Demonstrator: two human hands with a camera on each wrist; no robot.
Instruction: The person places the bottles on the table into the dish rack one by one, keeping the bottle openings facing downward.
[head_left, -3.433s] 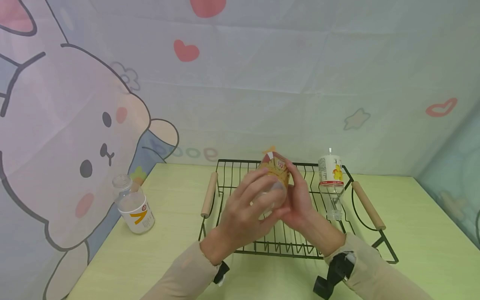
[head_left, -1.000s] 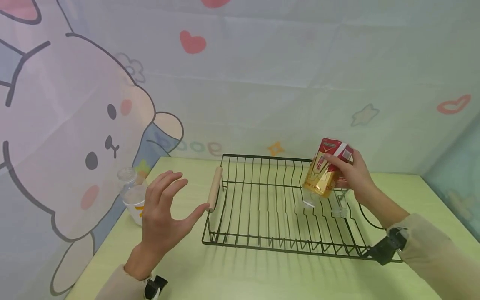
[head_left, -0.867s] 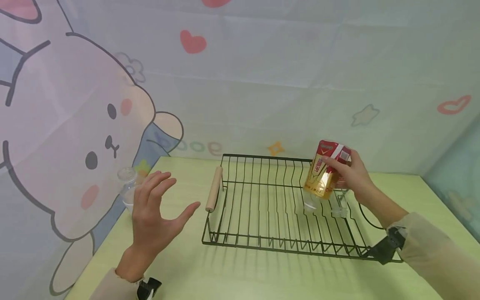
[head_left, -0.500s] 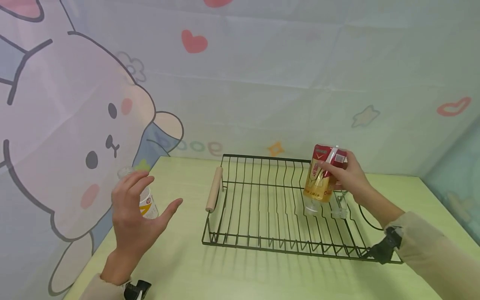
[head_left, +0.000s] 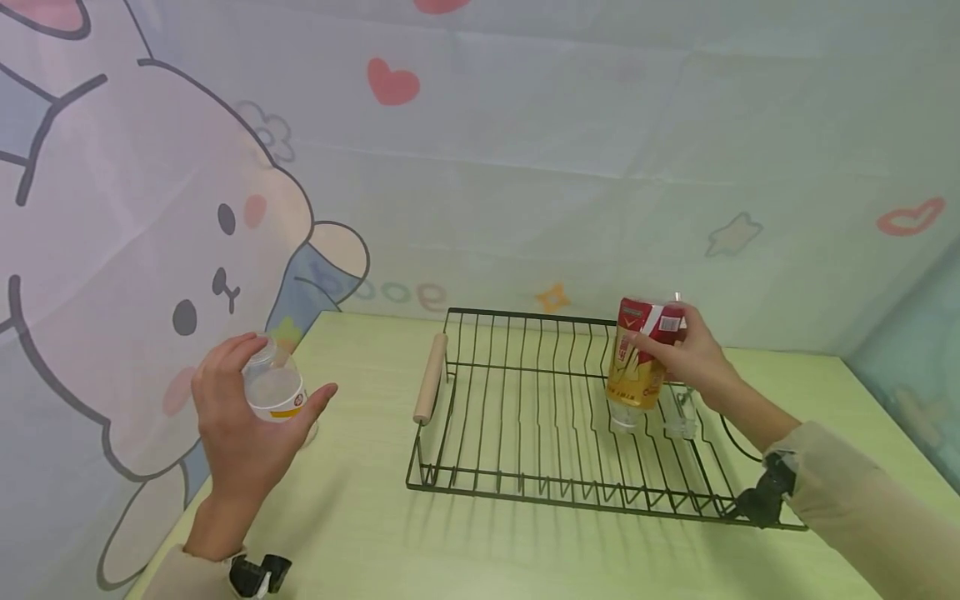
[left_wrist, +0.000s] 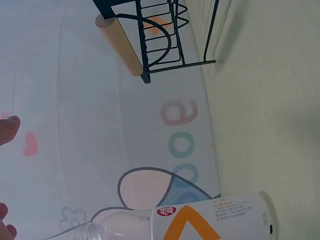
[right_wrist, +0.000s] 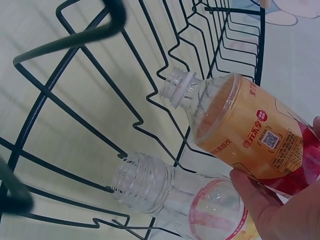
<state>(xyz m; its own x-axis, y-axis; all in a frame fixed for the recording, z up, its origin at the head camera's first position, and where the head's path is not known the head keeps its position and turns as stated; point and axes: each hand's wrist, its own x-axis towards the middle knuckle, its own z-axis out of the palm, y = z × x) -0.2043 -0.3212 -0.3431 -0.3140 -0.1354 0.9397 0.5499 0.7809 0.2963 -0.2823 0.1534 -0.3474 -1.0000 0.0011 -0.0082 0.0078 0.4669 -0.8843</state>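
My right hand (head_left: 693, 358) grips a plastic bottle (head_left: 636, 358) with a red and gold label, neck down over the right part of a black wire dish rack (head_left: 517, 493). In the right wrist view its capless neck (right_wrist: 179, 87) points at the wires. Beside it another clear bottle (right_wrist: 150, 185) stands neck down in the rack, mostly behind my right hand in the head view. At the left, my left hand (head_left: 243, 433) has fingers and thumb spread apart in front of a clear bottle with a white label (head_left: 272, 387), which stands upright on the table.
The rack has wooden handles, the left handle (head_left: 431, 379) in plain sight and the right one hidden behind my arm. A printed cloth backdrop (head_left: 525, 167) rises behind the pale green table (head_left: 360, 533).
My hands have parted from the shared hold on the red and gold bottle. My right hand carried it right and tipped it upright, neck down, lowering it. My left hand moved left towards the white-labelled bottle.
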